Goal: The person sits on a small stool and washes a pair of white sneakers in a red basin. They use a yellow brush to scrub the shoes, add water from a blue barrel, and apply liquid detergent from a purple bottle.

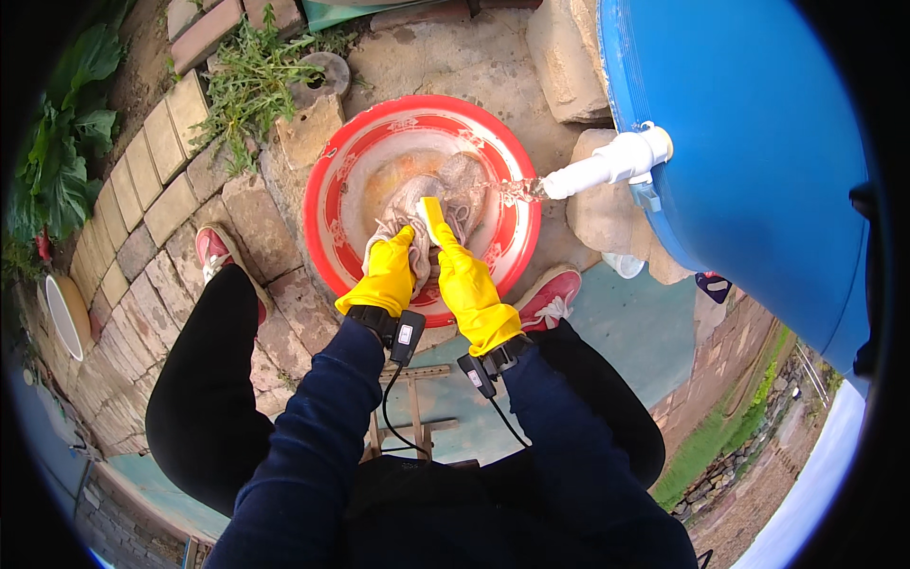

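A red and white basin (513,235) with water stands on the paving between my feet. In it lies a wet, pale greyish-pink cloth (409,199), partly under water. My left hand (389,269), in a yellow rubber glove, grips a bunched part of this cloth. My right hand (469,284), gloved alike, holds a yellow and white brush (431,213) against the cloth; its bristles are hidden. From the white plastic pipe (604,165) at the right, water (515,190) runs into the basin. Dark straps with small black devices sit round both wrists.
The pipe comes out of a large blue plastic barrel (739,128) at the right, beside rough stones (604,213). A wooden stool (412,405) is below me. Left are paving bricks (170,142), weeds (242,85) and an oval tub (65,316). A white cup (623,264) lies near the stones.
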Motion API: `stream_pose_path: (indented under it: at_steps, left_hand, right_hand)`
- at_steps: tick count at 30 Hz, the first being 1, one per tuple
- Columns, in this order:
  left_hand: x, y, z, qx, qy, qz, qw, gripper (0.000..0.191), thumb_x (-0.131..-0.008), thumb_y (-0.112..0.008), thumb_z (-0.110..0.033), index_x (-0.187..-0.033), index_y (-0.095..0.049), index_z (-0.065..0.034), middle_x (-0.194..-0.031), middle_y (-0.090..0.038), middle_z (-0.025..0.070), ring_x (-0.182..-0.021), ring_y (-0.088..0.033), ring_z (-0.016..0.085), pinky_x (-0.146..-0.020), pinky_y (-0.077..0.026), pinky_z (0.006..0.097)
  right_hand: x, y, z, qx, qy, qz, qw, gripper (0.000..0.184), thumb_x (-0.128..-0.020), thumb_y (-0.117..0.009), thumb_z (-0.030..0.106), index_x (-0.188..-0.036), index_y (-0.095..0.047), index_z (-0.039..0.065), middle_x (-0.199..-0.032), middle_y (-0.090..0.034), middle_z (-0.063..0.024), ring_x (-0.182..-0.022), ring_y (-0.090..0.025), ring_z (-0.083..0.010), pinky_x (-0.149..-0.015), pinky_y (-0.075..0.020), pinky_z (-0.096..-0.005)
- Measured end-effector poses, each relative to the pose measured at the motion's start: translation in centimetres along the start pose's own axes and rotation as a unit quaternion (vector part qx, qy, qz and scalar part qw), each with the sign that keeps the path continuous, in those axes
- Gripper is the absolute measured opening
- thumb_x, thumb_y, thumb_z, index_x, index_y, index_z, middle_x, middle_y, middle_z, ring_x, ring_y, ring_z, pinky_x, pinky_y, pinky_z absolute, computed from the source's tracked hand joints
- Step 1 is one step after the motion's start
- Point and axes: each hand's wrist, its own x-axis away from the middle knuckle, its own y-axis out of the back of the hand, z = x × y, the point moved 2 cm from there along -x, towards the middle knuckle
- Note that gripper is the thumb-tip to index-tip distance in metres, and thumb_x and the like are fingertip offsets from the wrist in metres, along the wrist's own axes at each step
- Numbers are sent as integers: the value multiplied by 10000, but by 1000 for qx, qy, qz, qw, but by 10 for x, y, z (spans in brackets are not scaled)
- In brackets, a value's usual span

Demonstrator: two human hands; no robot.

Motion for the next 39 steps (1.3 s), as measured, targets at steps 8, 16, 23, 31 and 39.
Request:
stream_pose_path:
  at_steps: [8, 16, 23, 31, 39]
  left_hand:
    - [21, 1, 2, -166, -101, -2, 981, 114, -977, -675, -210, -1004, -669, -99, -701, -626, -11, -520, -567, 107, -444, -437, 249]
    - [29, 3, 33, -445, -228, 29, 865, 285, -986, -630, -284, -1076, -694, -21, -874, -706, 169, -778, -668, 312, -721, -506, 415]
    - [20, 40, 16, -591, -359, 192, 696, 430, -935, -667, -137, -1337, -577, -12, -1263, -650, 178, -1113, -635, 316, -950, -494, 378]
    - [27, 40, -15, -223, -233, 106, 941, 330, -986, -668, -297, -1032, -690, 29, -884, -634, 39, -798, -557, 141, -723, -470, 290]
    - [15, 45, 1, -199, -141, 114, 963, 238, -1004, -603, -159, -1177, -644, 1, -1035, -668, 76, -903, -613, 152, -782, -515, 280]
  right_hand:
    - [-22, -7, -3, -34, -6, -20, 999, 486, -967, -550, 105, -1439, -546, 222, -824, -642, -259, -743, -663, -417, -632, -486, -503]
    - [-62, 49, -29, 219, 94, 14, 971, 528, -947, -509, 123, -1450, -530, 281, -887, -709, -180, -755, -688, -370, -643, -525, -483]
    - [-30, 50, -56, 80, 0, 84, 993, 506, -960, -517, 120, -1440, -550, 274, -858, -683, -232, -789, -684, -388, -694, -524, -481]
    - [16, 76, -16, 17, 62, 8, 998, 474, -948, -591, 84, -1410, -569, 184, -989, -679, -238, -901, -667, -408, -755, -533, -455]
    - [-35, -17, 46, 54, 105, 208, 971, 468, -964, -526, 165, -1429, -541, 215, -935, -717, -186, -839, -695, -376, -717, -539, -488]
